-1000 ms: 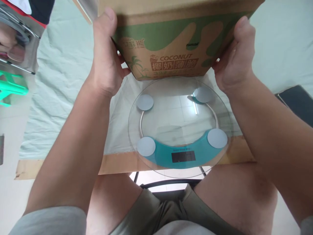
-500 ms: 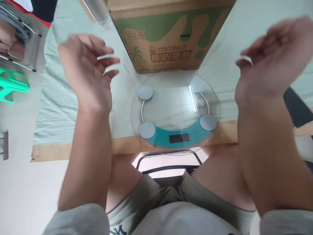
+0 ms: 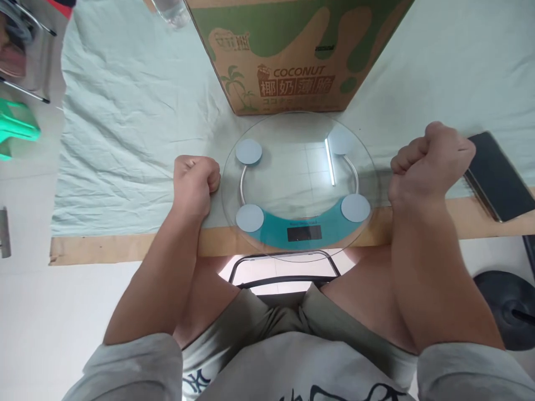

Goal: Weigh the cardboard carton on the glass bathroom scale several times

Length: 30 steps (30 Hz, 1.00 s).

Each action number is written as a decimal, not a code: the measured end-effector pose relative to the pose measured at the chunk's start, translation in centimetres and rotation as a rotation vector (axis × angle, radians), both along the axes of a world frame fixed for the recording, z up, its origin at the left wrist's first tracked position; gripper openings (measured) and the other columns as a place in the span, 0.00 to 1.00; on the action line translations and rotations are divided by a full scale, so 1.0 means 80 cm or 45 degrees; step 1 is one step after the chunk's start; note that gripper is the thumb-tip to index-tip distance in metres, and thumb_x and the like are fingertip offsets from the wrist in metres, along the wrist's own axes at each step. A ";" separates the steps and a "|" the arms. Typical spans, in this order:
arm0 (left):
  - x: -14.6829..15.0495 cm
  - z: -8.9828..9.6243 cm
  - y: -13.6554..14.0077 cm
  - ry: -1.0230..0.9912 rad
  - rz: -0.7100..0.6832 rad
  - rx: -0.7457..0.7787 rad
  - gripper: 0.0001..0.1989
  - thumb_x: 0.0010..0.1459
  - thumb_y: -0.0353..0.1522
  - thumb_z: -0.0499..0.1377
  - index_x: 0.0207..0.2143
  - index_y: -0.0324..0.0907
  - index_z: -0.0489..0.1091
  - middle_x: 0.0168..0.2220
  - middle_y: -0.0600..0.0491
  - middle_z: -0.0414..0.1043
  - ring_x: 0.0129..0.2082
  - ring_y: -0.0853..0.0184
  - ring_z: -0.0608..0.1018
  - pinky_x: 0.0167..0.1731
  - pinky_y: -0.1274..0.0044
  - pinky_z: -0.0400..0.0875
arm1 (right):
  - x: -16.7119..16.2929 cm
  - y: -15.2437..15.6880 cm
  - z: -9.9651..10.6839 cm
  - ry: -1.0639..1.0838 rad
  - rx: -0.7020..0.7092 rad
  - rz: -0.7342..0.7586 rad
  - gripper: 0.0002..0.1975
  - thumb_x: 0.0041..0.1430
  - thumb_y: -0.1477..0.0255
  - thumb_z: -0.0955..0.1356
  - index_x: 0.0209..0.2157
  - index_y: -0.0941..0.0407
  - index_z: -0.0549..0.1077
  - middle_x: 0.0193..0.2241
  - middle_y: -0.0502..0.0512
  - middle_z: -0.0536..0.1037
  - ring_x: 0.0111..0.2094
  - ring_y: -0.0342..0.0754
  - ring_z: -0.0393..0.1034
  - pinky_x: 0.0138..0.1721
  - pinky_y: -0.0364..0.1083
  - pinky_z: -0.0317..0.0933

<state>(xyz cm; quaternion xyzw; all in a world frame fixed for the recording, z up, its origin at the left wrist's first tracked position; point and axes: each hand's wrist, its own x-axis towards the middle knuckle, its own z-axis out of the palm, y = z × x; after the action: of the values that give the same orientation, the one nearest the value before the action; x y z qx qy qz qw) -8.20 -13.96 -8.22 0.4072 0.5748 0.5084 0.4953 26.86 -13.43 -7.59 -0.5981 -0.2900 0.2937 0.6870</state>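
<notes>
Glass scale (image 3: 298, 184) lies flat at the surface (image 3: 125, 245) edge, cardboard box (image 3: 292, 55) just behind; left hand (image 3: 194, 181) and right hand (image 3: 426, 161) flank it, fisted, empty; centre loads on the glass.

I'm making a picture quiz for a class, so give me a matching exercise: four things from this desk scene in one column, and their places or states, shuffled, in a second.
Things:
1. cardboard box
2. round glass scale
3. left hand
4. black phone

Places or states:
A. closed in a fist, left of the scale
B. near the table's right edge, beyond the right hand
C. at the table's front edge, display dark
D. standing behind the scale, printed COCONUT

Pairs: 1-D, 2-C, 3-A, 4-B
</notes>
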 end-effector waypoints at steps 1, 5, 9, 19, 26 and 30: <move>0.001 0.000 -0.001 0.019 -0.007 -0.015 0.33 0.42 0.32 0.67 0.19 0.41 0.38 0.23 0.58 0.32 0.21 0.80 0.43 0.27 0.73 0.32 | -0.005 0.003 -0.001 -0.004 -0.003 0.019 0.30 0.58 0.73 0.69 0.27 0.54 0.37 0.25 0.46 0.33 0.23 0.33 0.31 0.25 0.44 0.27; 0.000 0.005 -0.005 0.063 -0.005 -0.059 0.31 0.40 0.32 0.63 0.19 0.40 0.36 0.23 0.57 0.30 0.21 0.80 0.44 0.28 0.73 0.33 | -0.020 0.014 -0.001 -0.027 0.001 0.069 0.30 0.52 0.70 0.69 0.27 0.54 0.37 0.26 0.46 0.32 0.23 0.32 0.31 0.25 0.43 0.27; -0.008 0.010 -0.010 0.085 -0.037 -0.110 0.32 0.39 0.31 0.64 0.21 0.40 0.34 0.24 0.56 0.29 0.22 0.79 0.43 0.29 0.73 0.34 | -0.021 0.018 0.004 -0.059 -0.023 0.076 0.29 0.44 0.65 0.68 0.26 0.52 0.38 0.25 0.46 0.32 0.22 0.31 0.30 0.25 0.43 0.26; -0.013 0.014 -0.001 0.120 -0.099 -0.231 0.32 0.41 0.35 0.65 0.19 0.43 0.37 0.22 0.58 0.31 0.22 0.78 0.43 0.26 0.73 0.33 | 0.004 0.018 -0.012 -0.165 -0.257 0.196 0.26 0.51 0.68 0.69 0.21 0.52 0.43 0.20 0.44 0.39 0.19 0.32 0.35 0.25 0.44 0.28; -0.003 0.020 0.003 0.133 -0.128 -0.271 0.35 0.41 0.38 0.68 0.19 0.43 0.37 0.22 0.59 0.31 0.22 0.80 0.42 0.25 0.76 0.30 | 0.013 0.034 -0.024 -0.227 -0.516 0.244 0.27 0.60 0.78 0.70 0.23 0.53 0.46 0.20 0.44 0.43 0.22 0.32 0.35 0.27 0.45 0.26; -0.004 0.021 0.005 0.129 -0.111 -0.294 0.38 0.41 0.37 0.70 0.20 0.44 0.35 0.23 0.59 0.29 0.22 0.80 0.41 0.24 0.77 0.30 | 0.007 0.032 -0.017 -0.270 -0.552 0.251 0.27 0.63 0.79 0.70 0.24 0.54 0.46 0.21 0.44 0.42 0.23 0.32 0.35 0.28 0.45 0.26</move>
<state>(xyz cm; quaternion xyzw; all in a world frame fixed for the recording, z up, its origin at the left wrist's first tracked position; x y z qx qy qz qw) -8.48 -13.55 -6.58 0.3972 0.6354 0.3958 0.5309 27.46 -10.91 -8.99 -0.7277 -0.3477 0.3501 0.4764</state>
